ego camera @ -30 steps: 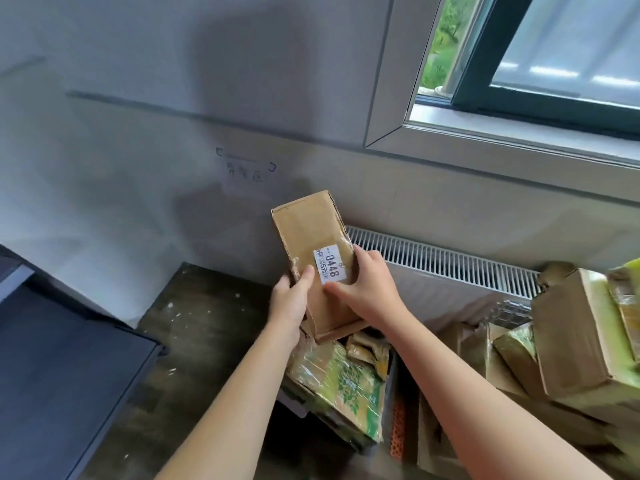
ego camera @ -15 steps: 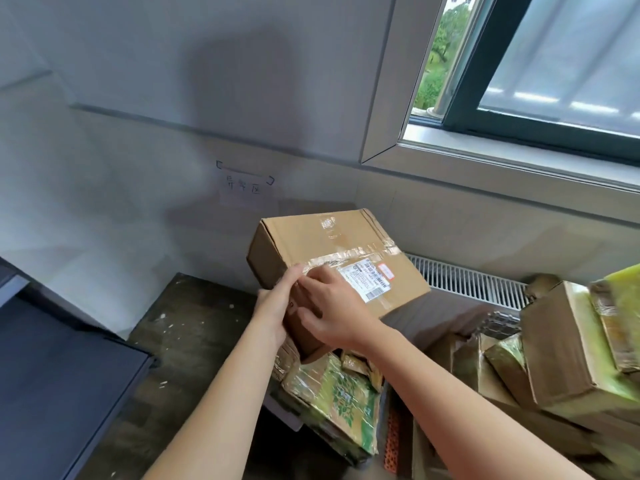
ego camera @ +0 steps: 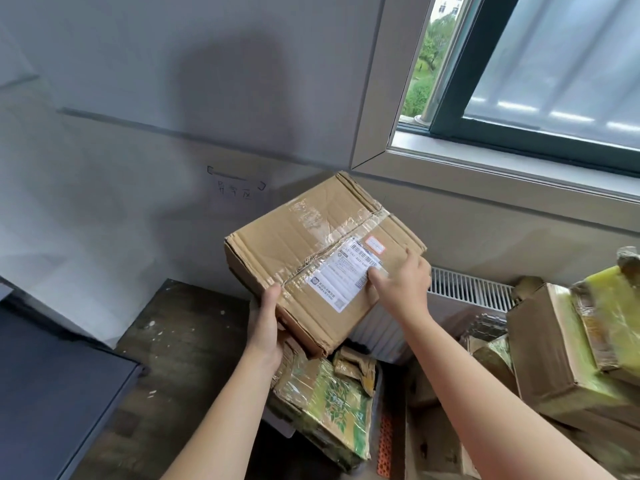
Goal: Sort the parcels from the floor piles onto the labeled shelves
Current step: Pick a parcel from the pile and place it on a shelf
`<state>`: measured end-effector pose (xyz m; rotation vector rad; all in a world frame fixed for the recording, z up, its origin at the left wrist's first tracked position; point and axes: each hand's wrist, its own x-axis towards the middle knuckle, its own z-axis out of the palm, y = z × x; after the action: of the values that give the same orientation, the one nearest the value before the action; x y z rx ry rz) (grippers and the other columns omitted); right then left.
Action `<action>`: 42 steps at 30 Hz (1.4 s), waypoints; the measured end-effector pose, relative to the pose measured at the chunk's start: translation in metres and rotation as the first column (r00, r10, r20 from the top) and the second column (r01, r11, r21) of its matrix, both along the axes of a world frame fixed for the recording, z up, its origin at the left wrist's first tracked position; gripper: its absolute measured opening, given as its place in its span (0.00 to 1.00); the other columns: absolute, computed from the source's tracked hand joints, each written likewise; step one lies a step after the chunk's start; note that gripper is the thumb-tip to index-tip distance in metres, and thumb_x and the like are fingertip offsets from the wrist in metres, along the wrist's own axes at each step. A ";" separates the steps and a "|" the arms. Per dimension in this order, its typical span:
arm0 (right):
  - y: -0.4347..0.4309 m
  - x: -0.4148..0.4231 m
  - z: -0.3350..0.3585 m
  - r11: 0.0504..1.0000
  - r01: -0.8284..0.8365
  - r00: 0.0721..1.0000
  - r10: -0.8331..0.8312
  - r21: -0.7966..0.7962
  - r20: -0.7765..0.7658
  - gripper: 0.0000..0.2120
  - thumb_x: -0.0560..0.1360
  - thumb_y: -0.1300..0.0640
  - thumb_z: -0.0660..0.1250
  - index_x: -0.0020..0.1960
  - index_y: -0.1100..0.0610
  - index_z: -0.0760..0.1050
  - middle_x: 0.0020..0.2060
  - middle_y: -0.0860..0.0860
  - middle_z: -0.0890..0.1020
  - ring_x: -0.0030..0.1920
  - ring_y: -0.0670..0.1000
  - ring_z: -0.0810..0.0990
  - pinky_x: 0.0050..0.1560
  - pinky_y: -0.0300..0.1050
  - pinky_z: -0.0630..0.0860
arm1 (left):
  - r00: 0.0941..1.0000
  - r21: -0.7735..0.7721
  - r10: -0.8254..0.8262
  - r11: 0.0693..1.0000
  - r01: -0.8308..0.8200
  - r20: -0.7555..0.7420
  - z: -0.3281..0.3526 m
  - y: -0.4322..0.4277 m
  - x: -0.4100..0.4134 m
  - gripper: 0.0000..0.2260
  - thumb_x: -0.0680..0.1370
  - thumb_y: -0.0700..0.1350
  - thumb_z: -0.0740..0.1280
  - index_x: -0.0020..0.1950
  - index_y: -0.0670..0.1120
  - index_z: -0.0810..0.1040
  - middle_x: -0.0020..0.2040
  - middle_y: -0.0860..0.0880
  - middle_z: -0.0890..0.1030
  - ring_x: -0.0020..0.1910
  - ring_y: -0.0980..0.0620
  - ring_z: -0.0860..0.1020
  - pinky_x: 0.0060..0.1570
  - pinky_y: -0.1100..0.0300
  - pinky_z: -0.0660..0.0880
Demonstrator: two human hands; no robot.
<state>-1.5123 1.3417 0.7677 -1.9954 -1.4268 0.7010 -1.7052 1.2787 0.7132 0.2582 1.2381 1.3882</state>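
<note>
I hold a taped brown cardboard parcel (ego camera: 311, 237) in the air over the floor pile, its broad face with the white shipping label (ego camera: 348, 277) turned up toward me. My left hand (ego camera: 265, 323) grips its lower left corner from below. My right hand (ego camera: 403, 284) rests on the right side of the top face, thumb on the label's edge. Under the parcel lies a green-printed, tape-wrapped parcel (ego camera: 329, 407) on the pile.
More taped parcels (ego camera: 561, 355) are stacked at the right. A white radiator (ego camera: 467, 289) runs along the wall under the window sill (ego camera: 519, 168). A dark shelf surface (ego camera: 45, 393) juts in at the left, beside stained dark floor (ego camera: 180, 341). A handwritten mark (ego camera: 235, 190) is on the wall.
The parcel has been turned from its narrow end with a small numbered sticker to its broad labelled face. My right hand moved from the front edge to the right side.
</note>
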 end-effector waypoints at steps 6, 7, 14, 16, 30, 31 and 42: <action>0.011 0.009 -0.002 0.971 0.196 0.901 -0.233 -0.136 -0.365 0.50 0.69 0.45 0.76 0.79 0.58 0.51 0.75 0.58 0.61 0.73 0.58 0.65 0.70 0.58 0.67 | 0.998 0.050 -0.051 0.997 0.050 0.025 -0.006 -0.008 0.004 0.29 0.70 0.56 0.65 0.69 0.45 0.73 0.54 0.44 0.80 0.42 0.52 0.80 0.34 0.58 0.77; 0.012 0.010 -0.004 0.966 0.184 0.875 -0.245 -0.183 -0.418 0.47 0.68 0.43 0.76 0.77 0.56 0.56 0.72 0.57 0.67 0.68 0.58 0.71 0.65 0.61 0.73 | 0.998 0.051 -0.058 0.997 0.056 0.024 -0.007 -0.008 0.004 0.29 0.70 0.56 0.65 0.68 0.44 0.73 0.52 0.46 0.80 0.38 0.54 0.80 0.32 0.59 0.76; 0.008 0.007 0.003 0.953 -0.026 0.665 -0.208 -0.301 -0.717 0.35 0.69 0.37 0.73 0.69 0.49 0.63 0.58 0.50 0.79 0.54 0.58 0.82 0.46 0.68 0.80 | 0.988 0.072 -0.115 0.992 0.108 0.106 0.000 -0.011 0.003 0.13 0.78 0.51 0.62 0.58 0.47 0.78 0.47 0.47 0.82 0.40 0.52 0.80 0.33 0.59 0.76; 0.009 0.008 0.006 0.963 -0.009 0.672 -0.192 -0.268 -0.715 0.32 0.71 0.39 0.72 0.69 0.48 0.64 0.59 0.50 0.79 0.55 0.57 0.81 0.50 0.68 0.78 | 0.989 0.041 -0.138 0.990 0.136 0.056 0.006 -0.010 0.000 0.13 0.75 0.50 0.64 0.57 0.47 0.78 0.49 0.46 0.82 0.45 0.49 0.79 0.40 0.56 0.76; 0.015 0.022 0.020 0.988 -0.142 0.817 0.080 -0.066 -0.571 0.23 0.66 0.39 0.75 0.58 0.39 0.74 0.52 0.43 0.84 0.53 0.50 0.83 0.50 0.60 0.80 | 0.613 -0.172 -0.195 0.980 0.096 -0.766 0.034 0.004 -0.028 0.35 0.69 0.53 0.73 0.75 0.50 0.67 0.71 0.48 0.68 0.71 0.46 0.68 0.69 0.44 0.67; 0.015 0.023 0.021 0.983 -0.174 0.823 0.115 -0.054 -0.556 0.21 0.67 0.40 0.75 0.59 0.38 0.74 0.52 0.43 0.84 0.52 0.50 0.83 0.49 0.58 0.81 | 0.580 -0.210 -0.236 0.971 0.113 -0.780 0.035 0.005 -0.029 0.36 0.66 0.59 0.71 0.71 0.49 0.70 0.68 0.48 0.72 0.68 0.46 0.71 0.67 0.44 0.70; 0.010 0.017 0.032 0.935 -0.353 0.767 0.312 0.038 -0.560 0.19 0.73 0.51 0.74 0.62 0.43 0.76 0.50 0.44 0.86 0.52 0.46 0.84 0.44 0.41 0.78 | 0.592 -0.191 -0.216 0.976 0.105 -0.776 0.066 0.008 -0.030 0.47 0.69 0.58 0.77 0.78 0.45 0.54 0.75 0.44 0.65 0.71 0.42 0.68 0.68 0.46 0.68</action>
<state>-1.4953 1.3516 0.7995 -1.3987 -1.3970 1.3823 -1.7349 1.2862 0.7797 0.9670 1.9732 1.0234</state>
